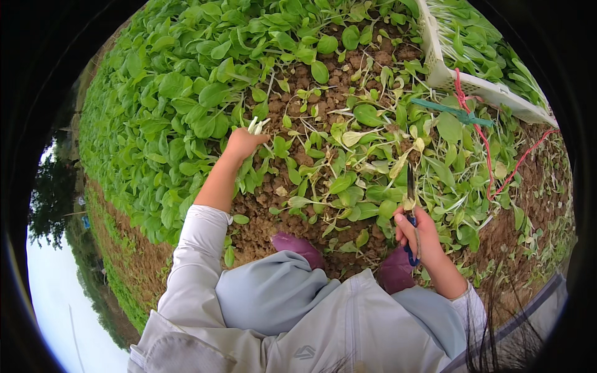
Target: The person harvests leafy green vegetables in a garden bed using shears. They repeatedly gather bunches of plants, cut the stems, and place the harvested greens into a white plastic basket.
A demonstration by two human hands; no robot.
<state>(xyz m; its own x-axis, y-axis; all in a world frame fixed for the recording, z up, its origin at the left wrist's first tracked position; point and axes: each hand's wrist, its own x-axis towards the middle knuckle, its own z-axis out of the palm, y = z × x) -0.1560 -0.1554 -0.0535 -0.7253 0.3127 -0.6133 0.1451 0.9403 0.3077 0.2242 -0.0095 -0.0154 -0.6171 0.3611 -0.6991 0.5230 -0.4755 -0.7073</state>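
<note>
My left hand (242, 145) is closed around a small bunch of leafy greens (255, 126) at the edge of the standing crop. Their pale cut stem ends point up out of the fist, and the leaves are mostly hidden. In my right hand (425, 234) is a pair of scissors (411, 253) with dark blue handles. The dark blades point away from me, over the cut leaves; a yellowish leaf (408, 202) lies against them near the fingers. Whether the blades are apart, I cannot tell.
Dense leafy greens (180, 118) grow at left and far. Loose leaves and stems (373, 180) litter the brown soil (252, 211). A white plastic crate (497, 94) of greens stands far right, with red string (482, 133) and a green strip (449, 110) beside it. Purple boots (300, 250) are near me.
</note>
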